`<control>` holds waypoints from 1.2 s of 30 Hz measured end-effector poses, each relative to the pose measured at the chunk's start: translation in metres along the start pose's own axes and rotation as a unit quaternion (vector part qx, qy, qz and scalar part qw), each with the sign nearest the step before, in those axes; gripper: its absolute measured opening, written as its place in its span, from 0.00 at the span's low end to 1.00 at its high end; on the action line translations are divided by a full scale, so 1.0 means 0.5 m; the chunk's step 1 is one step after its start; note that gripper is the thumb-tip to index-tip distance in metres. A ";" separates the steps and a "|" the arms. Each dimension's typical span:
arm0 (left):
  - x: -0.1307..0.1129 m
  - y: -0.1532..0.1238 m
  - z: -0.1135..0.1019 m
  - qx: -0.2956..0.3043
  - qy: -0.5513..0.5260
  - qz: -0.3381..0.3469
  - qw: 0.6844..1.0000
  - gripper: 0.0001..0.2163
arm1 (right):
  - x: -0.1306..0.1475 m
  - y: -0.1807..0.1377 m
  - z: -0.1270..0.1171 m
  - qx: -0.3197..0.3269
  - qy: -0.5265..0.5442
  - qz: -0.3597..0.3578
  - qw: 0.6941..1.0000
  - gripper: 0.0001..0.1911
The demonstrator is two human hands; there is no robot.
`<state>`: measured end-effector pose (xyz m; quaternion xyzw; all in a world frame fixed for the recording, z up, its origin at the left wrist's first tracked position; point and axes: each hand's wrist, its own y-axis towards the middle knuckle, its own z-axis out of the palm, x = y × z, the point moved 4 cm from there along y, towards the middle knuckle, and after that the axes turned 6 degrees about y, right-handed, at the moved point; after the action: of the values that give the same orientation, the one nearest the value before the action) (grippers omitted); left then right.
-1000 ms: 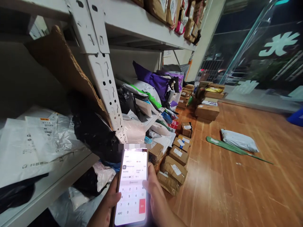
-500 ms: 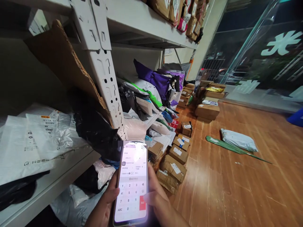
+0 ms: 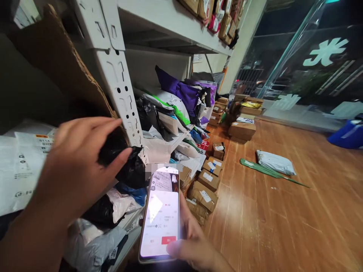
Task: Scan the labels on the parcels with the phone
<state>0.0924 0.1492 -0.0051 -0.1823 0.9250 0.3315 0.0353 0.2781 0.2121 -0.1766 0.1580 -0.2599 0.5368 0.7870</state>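
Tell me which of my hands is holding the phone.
Your right hand holds the phone; your left hand is open and apart from it, near a black bag.

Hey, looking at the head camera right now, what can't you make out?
All in the head view:
Phone: some screen text is lost under a bright glare patch; much of the rest is too small or soft to read.
Right hand: most fingers are hidden behind the phone.
White mailer: partly covered by the left hand.
Upper-shelf parcels: tops cut off by the top edge.
Blue object: cut off by the right edge.
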 end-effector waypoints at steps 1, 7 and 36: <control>-0.014 0.023 0.012 0.020 0.035 0.046 0.998 0.26 | 0.003 -0.001 -0.002 -0.001 -0.008 -0.005 1.000 0.64; 0.002 0.024 0.065 0.115 0.004 0.033 0.993 0.20 | 0.016 0.004 -0.006 -0.001 -0.037 -0.041 0.998 0.61; 0.060 -0.078 0.071 0.045 0.138 0.126 0.981 0.18 | 0.079 0.070 -0.030 0.081 -0.079 -0.029 0.993 0.63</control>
<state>0.0765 0.1342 -0.0615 -0.1060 0.9505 0.2632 -0.1263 0.2606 0.2631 -0.1671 0.2708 -0.2719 0.5188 0.7639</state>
